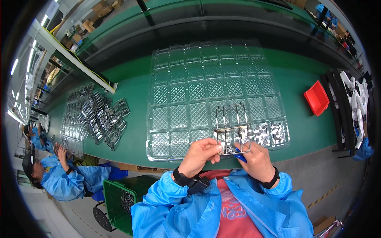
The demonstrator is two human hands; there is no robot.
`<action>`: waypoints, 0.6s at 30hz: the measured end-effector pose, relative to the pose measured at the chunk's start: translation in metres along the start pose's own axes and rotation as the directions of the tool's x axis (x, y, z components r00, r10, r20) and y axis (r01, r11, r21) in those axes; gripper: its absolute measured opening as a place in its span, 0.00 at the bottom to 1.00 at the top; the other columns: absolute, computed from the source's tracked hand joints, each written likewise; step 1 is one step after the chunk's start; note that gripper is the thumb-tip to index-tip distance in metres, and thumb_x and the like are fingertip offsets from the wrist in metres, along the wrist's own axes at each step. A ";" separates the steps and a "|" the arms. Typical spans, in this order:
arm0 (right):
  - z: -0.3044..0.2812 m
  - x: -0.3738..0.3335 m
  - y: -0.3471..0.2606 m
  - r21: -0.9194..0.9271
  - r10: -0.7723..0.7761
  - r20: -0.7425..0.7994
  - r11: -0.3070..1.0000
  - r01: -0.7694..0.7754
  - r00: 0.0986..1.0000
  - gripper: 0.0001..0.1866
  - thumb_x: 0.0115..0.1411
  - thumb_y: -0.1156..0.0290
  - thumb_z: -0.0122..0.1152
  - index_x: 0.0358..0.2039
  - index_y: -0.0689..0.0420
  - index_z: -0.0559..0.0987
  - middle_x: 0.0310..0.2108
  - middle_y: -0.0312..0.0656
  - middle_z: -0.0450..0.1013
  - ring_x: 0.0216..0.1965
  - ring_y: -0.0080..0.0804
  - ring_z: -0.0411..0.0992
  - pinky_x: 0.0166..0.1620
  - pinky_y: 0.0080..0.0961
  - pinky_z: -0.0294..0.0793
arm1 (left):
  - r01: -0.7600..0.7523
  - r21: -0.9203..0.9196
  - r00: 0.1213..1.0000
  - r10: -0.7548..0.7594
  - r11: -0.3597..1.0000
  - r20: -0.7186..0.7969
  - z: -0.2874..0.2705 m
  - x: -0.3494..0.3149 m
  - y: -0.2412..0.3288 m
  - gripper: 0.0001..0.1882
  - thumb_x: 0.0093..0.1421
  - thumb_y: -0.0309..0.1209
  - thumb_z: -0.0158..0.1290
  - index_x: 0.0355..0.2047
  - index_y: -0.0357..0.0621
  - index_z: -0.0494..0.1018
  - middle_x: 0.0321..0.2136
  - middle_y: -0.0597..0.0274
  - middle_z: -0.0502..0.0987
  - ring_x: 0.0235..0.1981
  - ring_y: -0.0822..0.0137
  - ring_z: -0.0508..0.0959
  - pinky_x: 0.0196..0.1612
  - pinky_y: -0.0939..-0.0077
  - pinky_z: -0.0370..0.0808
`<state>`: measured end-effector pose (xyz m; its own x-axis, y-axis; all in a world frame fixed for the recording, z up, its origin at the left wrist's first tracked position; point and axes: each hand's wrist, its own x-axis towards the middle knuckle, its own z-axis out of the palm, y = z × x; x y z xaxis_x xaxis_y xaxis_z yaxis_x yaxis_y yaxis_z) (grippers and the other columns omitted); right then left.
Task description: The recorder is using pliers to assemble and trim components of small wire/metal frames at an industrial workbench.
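Above the near edge of a clear plastic compartment tray, I hold up a shiny metal wire frame with several upright prongs. My left hand pinches its lower left corner between thumb and fingers. My right hand is closed at the frame's lower right, around a blue-handled tool whose working end is hidden among the wires and fingers. Small shiny metal pieces lie in the tray's near right compartments, partly behind the frame. Many other compartments show only their crosshatched bottoms.
Left on the green table lies a heap of similar metal frames beside another clear tray. A red bin sits at the right, near a rack of white parts. A green wheeled bin stands below, next to a co-worker.
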<state>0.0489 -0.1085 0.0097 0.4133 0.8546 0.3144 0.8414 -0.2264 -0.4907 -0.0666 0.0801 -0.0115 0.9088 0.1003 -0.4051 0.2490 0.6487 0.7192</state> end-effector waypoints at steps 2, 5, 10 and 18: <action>-0.007 0.002 -0.002 -0.107 0.072 0.092 0.992 -0.062 0.993 0.25 0.41 0.74 0.67 0.43 0.60 0.75 0.28 0.43 0.68 0.31 0.39 0.70 0.32 0.33 0.70 | -0.025 0.130 0.996 0.036 0.991 -0.087 -0.001 0.000 0.003 0.12 0.61 0.28 0.53 0.44 0.35 0.73 0.29 0.63 0.77 0.23 0.77 0.75 0.26 0.85 0.72; -0.009 0.003 -0.002 -0.108 0.077 0.074 0.992 -0.068 0.994 0.24 0.41 0.74 0.67 0.43 0.59 0.75 0.28 0.43 0.66 0.31 0.40 0.69 0.33 0.35 0.69 | -0.059 0.145 0.988 0.079 0.988 -0.133 -0.004 -0.012 0.008 0.16 0.61 0.28 0.53 0.48 0.34 0.72 0.30 0.62 0.77 0.23 0.76 0.76 0.25 0.85 0.72; -0.011 -0.013 0.000 -0.067 0.175 0.021 0.983 -0.174 0.984 0.22 0.43 0.77 0.65 0.43 0.62 0.74 0.31 0.49 0.68 0.33 0.46 0.69 0.35 0.37 0.69 | -0.132 0.144 0.973 0.156 0.981 -0.170 -0.004 -0.012 -0.002 0.14 0.62 0.28 0.51 0.47 0.35 0.73 0.28 0.65 0.76 0.23 0.78 0.73 0.27 0.86 0.71; -0.009 -0.024 -0.004 0.452 0.248 0.148 0.844 -0.288 0.957 0.33 0.46 0.73 0.61 0.55 0.67 0.66 0.40 0.44 0.67 0.39 0.32 0.64 0.45 0.25 0.63 | -0.370 0.088 0.888 0.380 0.925 -0.261 -0.018 -0.064 0.011 0.12 0.64 0.30 0.49 0.43 0.35 0.71 0.28 0.68 0.74 0.25 0.79 0.72 0.29 0.87 0.68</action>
<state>0.0387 -0.1325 0.0110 0.5524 0.8315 0.0589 0.4338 -0.2264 -0.8721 -0.1284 0.0938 0.0123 0.8137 0.5322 -0.2339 -0.0765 0.4969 0.8644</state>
